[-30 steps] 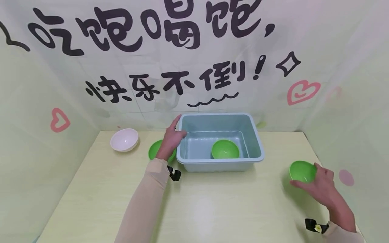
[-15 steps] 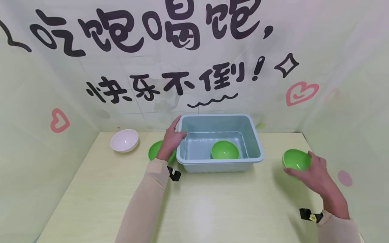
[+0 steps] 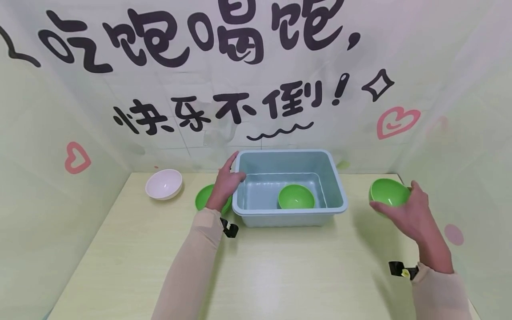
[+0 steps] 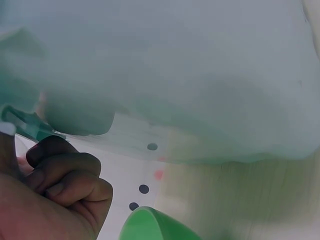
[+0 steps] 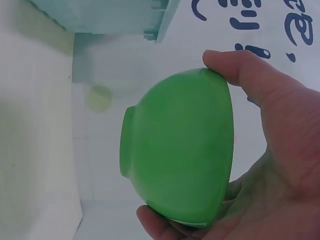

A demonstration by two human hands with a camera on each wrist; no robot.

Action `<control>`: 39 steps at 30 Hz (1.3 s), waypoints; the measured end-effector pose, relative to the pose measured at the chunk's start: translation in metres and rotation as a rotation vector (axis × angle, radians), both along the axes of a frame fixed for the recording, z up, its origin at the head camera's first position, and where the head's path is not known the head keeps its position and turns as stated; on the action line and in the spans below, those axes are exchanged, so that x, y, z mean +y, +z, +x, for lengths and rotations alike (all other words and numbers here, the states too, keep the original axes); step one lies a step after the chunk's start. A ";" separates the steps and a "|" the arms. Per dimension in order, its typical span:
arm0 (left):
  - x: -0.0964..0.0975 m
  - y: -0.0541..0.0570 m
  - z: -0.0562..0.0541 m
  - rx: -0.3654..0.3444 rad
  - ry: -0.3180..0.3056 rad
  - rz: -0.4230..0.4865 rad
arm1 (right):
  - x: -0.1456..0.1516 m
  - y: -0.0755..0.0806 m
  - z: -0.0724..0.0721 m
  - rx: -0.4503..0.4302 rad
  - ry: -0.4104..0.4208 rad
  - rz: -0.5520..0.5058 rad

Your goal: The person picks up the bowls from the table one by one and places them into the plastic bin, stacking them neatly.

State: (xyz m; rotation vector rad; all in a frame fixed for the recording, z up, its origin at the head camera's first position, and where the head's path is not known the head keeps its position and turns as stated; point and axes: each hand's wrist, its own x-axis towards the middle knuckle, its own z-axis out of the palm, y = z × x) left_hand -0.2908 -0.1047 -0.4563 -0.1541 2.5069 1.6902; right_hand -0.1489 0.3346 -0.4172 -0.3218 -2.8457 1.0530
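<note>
My left hand [image 3: 226, 184] grips the left rim of a light blue plastic basin [image 3: 290, 212] at the back of the table. In the left wrist view its fingers [image 4: 75, 172] are curled at the rim, beside the basin's wall. My right hand [image 3: 412, 215] holds a green bowl [image 3: 387, 192] above the table to the right of the basin. The right wrist view shows the thumb on one side of this bowl [image 5: 180, 145] and fingers on the other, its foot facing left. A second green bowl [image 3: 297, 197] sits inside the basin.
Another green bowl [image 3: 202, 198] stands left of the basin, partly hidden by my left forearm. Farther left is a white bowl [image 3: 164, 184]. Printed cloth walls [image 3: 192, 146] with black lettering close in the pale wooden table [image 3: 264, 275] at the back and sides.
My right hand has carried the green bowl away from me toward the back wall and slightly left. My left hand has stayed on the basin's rim.
</note>
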 end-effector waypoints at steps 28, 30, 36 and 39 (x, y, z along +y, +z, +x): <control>-0.001 0.000 -0.010 -0.010 -0.006 0.003 | -0.059 0.043 -0.037 0.125 0.080 -0.033; 0.000 0.001 -0.010 -0.011 -0.003 0.005 | -0.063 0.044 -0.040 0.138 0.092 -0.039; 0.000 0.003 -0.009 -0.018 0.001 0.004 | -0.077 0.045 -0.046 0.162 0.132 -0.068; 0.001 0.002 -0.010 -0.022 0.001 -0.004 | -0.083 0.042 -0.046 0.151 0.142 -0.079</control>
